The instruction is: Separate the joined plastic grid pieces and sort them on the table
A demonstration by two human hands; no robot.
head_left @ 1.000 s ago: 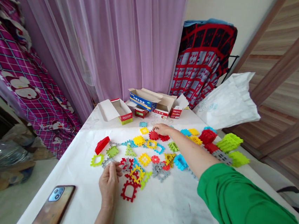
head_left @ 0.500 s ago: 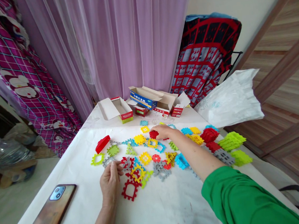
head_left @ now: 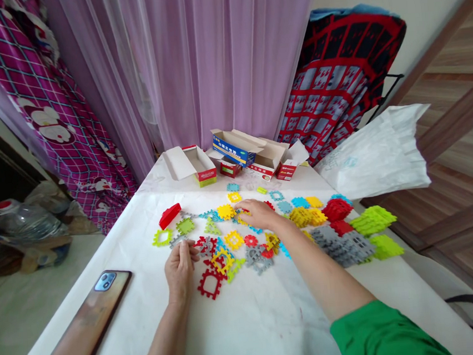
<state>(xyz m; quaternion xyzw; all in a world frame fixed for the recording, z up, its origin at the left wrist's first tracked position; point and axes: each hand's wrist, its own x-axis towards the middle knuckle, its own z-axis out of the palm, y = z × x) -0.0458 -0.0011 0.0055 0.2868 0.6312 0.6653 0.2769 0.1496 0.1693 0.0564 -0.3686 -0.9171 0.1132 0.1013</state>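
Observation:
My left hand (head_left: 179, 269) rests at the left of the loose plastic building pieces, its fingers curled and thumb against them. Whether anything is pinched there is hidden. Beside its fingertips lie dark red pieces (head_left: 206, 246) and a red frame piece (head_left: 210, 284). My right hand (head_left: 257, 214) reaches over the middle of the pile, thumb and fingers apart, close to a yellow square piece (head_left: 226, 212). The hand partly covers another yellow frame under it. A yellow window piece (head_left: 234, 239) and several grey pieces (head_left: 257, 258) lie nearer to me.
Sorted stacks in yellow (head_left: 307, 216), grey (head_left: 339, 243), red (head_left: 337, 210) and green (head_left: 373, 221) stand at the right. Opened cardboard boxes (head_left: 205, 175) line the back. A phone (head_left: 84, 331) lies at the left, a white bag (head_left: 372, 159) at the back right.
My right hand has left the red piece it was at and come over the yellow pieces. My left hand keeps its place. The view has shifted slightly.

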